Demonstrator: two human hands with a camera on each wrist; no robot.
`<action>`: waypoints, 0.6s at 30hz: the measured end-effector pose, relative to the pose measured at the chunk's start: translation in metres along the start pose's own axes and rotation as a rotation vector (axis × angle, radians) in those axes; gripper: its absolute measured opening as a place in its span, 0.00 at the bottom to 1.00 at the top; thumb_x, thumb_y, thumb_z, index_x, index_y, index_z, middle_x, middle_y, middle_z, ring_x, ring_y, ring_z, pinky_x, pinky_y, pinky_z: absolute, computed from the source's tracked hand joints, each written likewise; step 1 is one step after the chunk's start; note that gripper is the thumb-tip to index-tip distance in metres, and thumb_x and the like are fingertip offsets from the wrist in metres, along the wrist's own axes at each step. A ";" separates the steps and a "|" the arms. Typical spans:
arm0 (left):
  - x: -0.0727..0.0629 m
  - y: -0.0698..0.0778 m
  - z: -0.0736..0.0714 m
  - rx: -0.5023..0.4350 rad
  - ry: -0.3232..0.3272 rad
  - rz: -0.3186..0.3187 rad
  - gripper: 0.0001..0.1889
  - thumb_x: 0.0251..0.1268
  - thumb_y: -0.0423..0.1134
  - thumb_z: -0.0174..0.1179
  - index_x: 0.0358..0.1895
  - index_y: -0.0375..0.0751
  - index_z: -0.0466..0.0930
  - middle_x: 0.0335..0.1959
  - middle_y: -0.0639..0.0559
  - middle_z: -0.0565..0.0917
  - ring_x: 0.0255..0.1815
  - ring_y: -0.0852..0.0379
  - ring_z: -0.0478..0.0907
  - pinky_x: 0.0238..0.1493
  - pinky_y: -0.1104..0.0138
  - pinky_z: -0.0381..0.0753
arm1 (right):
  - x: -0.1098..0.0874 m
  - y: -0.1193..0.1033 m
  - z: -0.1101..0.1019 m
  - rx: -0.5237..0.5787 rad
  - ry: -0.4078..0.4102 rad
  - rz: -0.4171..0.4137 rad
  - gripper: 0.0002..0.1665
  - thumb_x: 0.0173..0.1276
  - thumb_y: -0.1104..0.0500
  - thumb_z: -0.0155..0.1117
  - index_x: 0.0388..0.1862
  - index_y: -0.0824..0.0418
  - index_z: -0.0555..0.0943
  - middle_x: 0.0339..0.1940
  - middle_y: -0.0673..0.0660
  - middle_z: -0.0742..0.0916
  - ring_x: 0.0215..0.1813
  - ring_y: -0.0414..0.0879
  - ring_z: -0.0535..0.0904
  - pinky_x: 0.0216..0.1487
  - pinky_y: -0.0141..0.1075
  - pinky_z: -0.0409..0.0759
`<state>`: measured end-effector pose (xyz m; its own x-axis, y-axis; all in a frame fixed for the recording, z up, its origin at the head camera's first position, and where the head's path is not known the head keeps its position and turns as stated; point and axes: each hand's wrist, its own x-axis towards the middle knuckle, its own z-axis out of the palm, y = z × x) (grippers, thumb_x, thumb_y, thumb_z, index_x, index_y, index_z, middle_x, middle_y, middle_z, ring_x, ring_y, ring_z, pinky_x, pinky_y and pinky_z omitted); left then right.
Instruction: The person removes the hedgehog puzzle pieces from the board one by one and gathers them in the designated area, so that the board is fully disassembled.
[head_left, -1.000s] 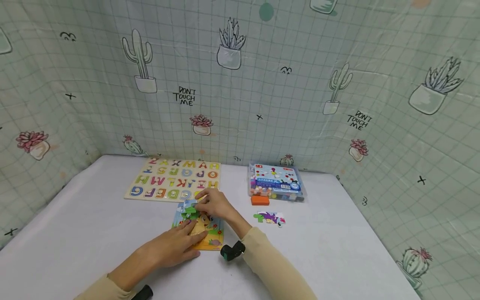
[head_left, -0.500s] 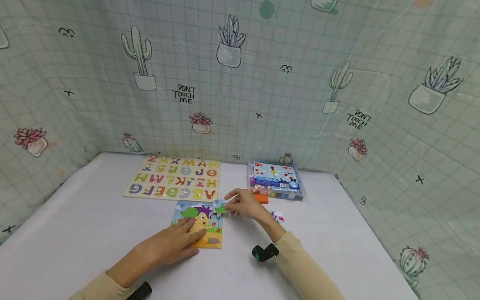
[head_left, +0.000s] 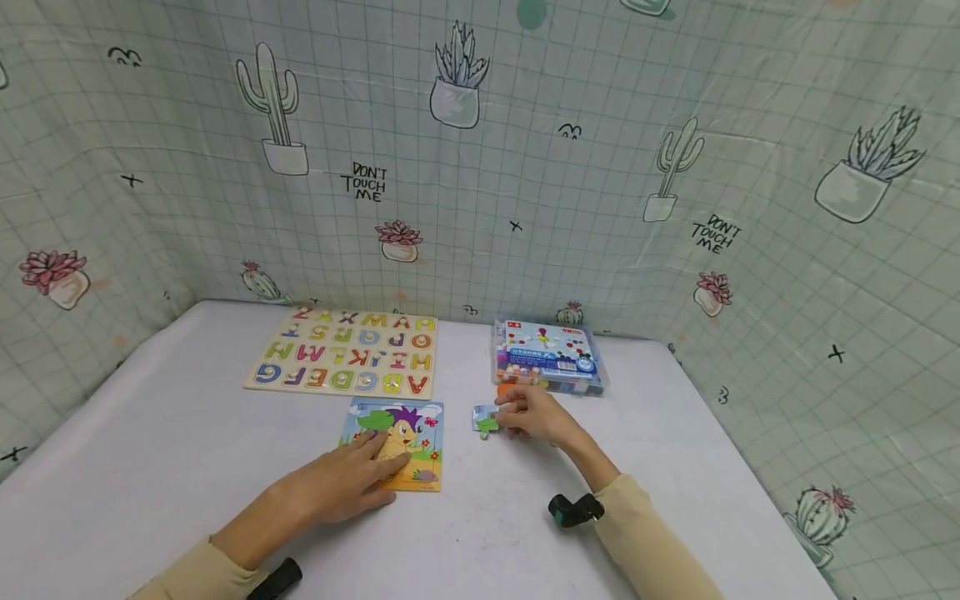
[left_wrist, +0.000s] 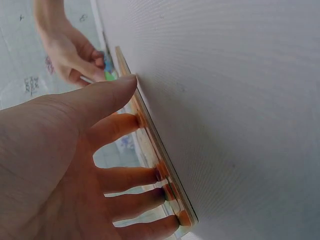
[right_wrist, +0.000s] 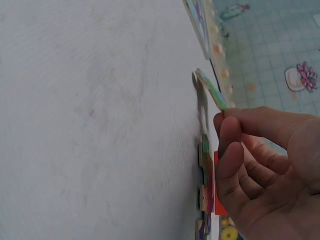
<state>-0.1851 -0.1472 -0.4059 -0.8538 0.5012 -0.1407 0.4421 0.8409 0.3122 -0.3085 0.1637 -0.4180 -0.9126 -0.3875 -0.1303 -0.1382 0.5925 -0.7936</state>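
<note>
My left hand (head_left: 341, 483) rests with spread fingers on a square cartoon jigsaw puzzle (head_left: 426, 454) that shows a purple-haired hedgehog. In the left wrist view its fingertips press on the thin board. To the right of the puzzle, my right hand (head_left: 536, 417) pinches a small blue-and-green jigsaw piece (head_left: 484, 418) between thumb and fingers. The right wrist view has this piece (right_wrist: 211, 89) tilted, with its far end close to the white table. Joined purple-and-green jigsaw pieces (right_wrist: 206, 175) lie below that hand, which mostly hides them in the head view.
A wooden alphabet board (head_left: 341, 350) lies behind the puzzle. At the back right stands a clear plastic box (head_left: 551, 354) with a printed lid. An orange block (head_left: 505, 388) sits before it, partly behind my right hand. A patterned cloth (head_left: 480, 167) hangs behind the table.
My right hand has lifted the jigsaw piece off the puzzle's upper part and carried it to the right, uncovering the hedgehog picture. The left hand has stayed on the puzzle.
</note>
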 end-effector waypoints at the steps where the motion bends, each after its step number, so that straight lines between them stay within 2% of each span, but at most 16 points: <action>1: 0.000 0.000 0.000 0.001 -0.002 0.000 0.27 0.70 0.50 0.58 0.70 0.49 0.70 0.74 0.33 0.62 0.76 0.34 0.58 0.73 0.41 0.62 | -0.001 0.002 -0.001 0.000 -0.001 0.010 0.17 0.69 0.61 0.64 0.54 0.67 0.78 0.33 0.57 0.88 0.29 0.41 0.79 0.29 0.32 0.79; 9: 0.000 0.000 -0.001 0.005 0.001 0.004 0.27 0.70 0.50 0.58 0.70 0.49 0.70 0.74 0.33 0.63 0.76 0.34 0.59 0.72 0.41 0.62 | -0.005 0.009 -0.009 0.016 -0.018 0.011 0.17 0.69 0.63 0.64 0.54 0.69 0.78 0.30 0.59 0.88 0.26 0.41 0.78 0.28 0.32 0.78; 18: 0.001 0.002 -0.002 0.002 0.001 -0.002 0.27 0.70 0.50 0.58 0.70 0.50 0.71 0.74 0.33 0.63 0.75 0.33 0.59 0.72 0.41 0.63 | -0.006 0.011 -0.010 -0.014 -0.009 0.003 0.16 0.68 0.62 0.64 0.53 0.69 0.81 0.26 0.56 0.87 0.24 0.41 0.77 0.27 0.32 0.76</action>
<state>-0.1854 -0.1454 -0.4038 -0.8550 0.4991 -0.1407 0.4408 0.8425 0.3097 -0.3087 0.1793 -0.4197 -0.9094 -0.3922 -0.1382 -0.1410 0.6035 -0.7848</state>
